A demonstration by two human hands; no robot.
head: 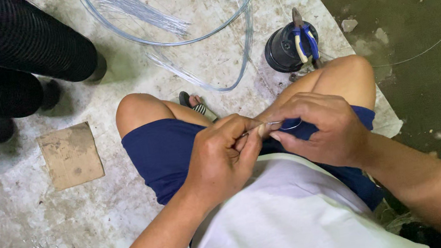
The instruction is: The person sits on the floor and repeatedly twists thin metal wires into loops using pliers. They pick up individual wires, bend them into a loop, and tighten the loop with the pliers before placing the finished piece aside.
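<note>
Concrete floor filled most of the view, stained and pale, darker at the right. Black ribbed tubes lay stacked at top left, cut off by the edge. A big hoop of clear tubing sat at the top, partly out of frame, with a bundle of thin wires inside it. The person sat in blue shorts and a white shirt. A cardboard scrap lay left of the knee. A black pot carried blue-handled pliers. Left hand was clenched, pinching one end of a thin wire; right hand pinched its looped end. The wire sat between both hands over the lap, hard to make out, mostly hidden by the fingers.
</note>
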